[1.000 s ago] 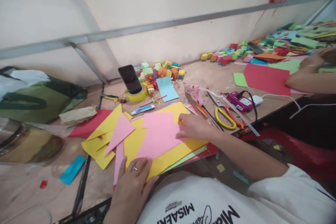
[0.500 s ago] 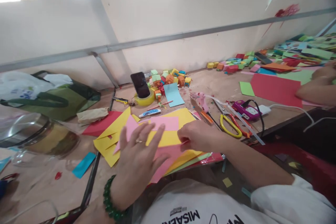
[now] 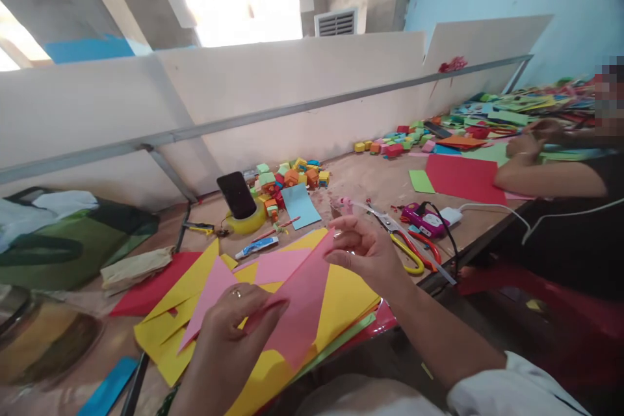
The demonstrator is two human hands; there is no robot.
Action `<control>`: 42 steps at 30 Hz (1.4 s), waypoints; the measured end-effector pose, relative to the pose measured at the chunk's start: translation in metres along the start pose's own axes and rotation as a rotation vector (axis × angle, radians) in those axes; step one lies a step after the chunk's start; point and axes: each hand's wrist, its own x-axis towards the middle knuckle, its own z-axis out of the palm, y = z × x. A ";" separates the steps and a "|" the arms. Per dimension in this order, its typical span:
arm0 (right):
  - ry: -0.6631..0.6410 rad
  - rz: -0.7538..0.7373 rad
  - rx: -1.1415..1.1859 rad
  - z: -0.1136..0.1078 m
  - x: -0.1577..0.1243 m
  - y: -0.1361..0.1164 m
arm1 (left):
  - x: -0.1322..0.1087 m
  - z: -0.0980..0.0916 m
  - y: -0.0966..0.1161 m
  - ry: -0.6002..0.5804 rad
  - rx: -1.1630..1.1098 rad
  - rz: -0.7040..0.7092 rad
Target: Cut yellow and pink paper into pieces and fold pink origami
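Raised off the yellow sheets (image 3: 344, 299) since the earlier frame, the pink paper sheet (image 3: 305, 292) is hanging mid-frame over the worktop (image 3: 370, 182). Low centre-left, the left hand (image 3: 224, 331) is closing its fingers on its lower edge. Further right, the right hand (image 3: 368, 250) is pinching its top corner. Keeping both grips light and the sheet taut is likely avoiding creases.

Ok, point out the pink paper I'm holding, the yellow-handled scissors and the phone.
pink paper (image 3: 299, 292), head view, on the middle of the raised sheet.
scissors (image 3: 400, 242), head view, on the yellow handle near the pivot.
phone (image 3: 236, 195), head view, on its dark screen.
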 end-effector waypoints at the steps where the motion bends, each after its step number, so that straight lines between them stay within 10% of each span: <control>1: 0.008 -0.007 0.022 0.000 0.000 0.001 | -0.001 0.001 -0.001 0.002 -0.018 -0.006; 21: 0.082 -0.146 0.132 0.003 0.002 -0.006 | 0.004 -0.004 -0.014 -0.305 -0.570 -0.575; 27: 0.171 -0.124 0.080 -0.004 0.004 0.001 | 0.010 -0.002 -0.025 -0.286 -0.597 -0.539; 34: -0.190 0.183 0.073 0.013 -0.008 0.012 | 0.016 0.006 -0.022 -0.192 -0.719 -0.564; 42: -0.125 0.137 -0.039 0.002 0.003 0.038 | 0.021 0.005 -0.030 -0.099 -0.603 -0.503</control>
